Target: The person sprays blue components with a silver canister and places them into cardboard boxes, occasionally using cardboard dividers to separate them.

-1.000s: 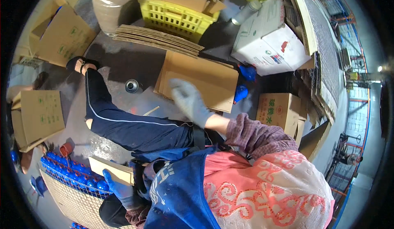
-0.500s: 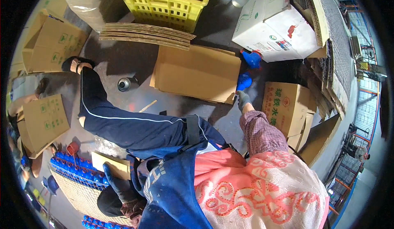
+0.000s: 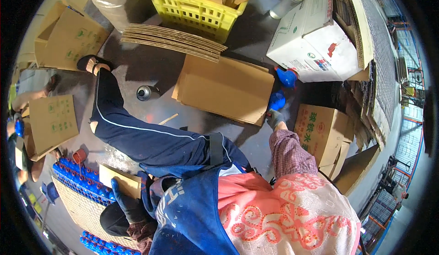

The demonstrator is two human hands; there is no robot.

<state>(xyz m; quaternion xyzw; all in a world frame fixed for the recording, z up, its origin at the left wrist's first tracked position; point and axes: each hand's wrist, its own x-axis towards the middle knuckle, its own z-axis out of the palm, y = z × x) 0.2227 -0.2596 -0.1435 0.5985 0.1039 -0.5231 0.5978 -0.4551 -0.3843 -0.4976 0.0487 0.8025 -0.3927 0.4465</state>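
My left hand [image 3: 124, 201], in a dark blue glove, holds a small folded piece of tan cardboard [image 3: 129, 182] beside my thigh, its thumb lying across the face. My right hand [image 3: 276, 118], in a grey glove, reaches out past the near right corner of a stack of flat cardboard [image 3: 226, 90]. Its fingers are closed at the near end of a rounded blue fitting [image 3: 276, 100]; the fingertips are partly hidden. A second blue fitting [image 3: 286, 77] with a red end lies just beyond, against a white carton [image 3: 315, 49].
A yellow plastic crate [image 3: 194, 15] with cardboard stands ahead, behind upright cardboard sheets [image 3: 173, 42]. A spray can [image 3: 147, 92] is on the floor. At lower left, a wire cage [image 3: 68, 195] carries several blue fittings. A printed carton [image 3: 320, 127] stands right; another person's arm [image 3: 34, 98] shows far left.
The whole view has shifted, so things appear lower and slightly right. My right hand's fingers have curled in at the blue fitting. My left hand keeps its cardboard.
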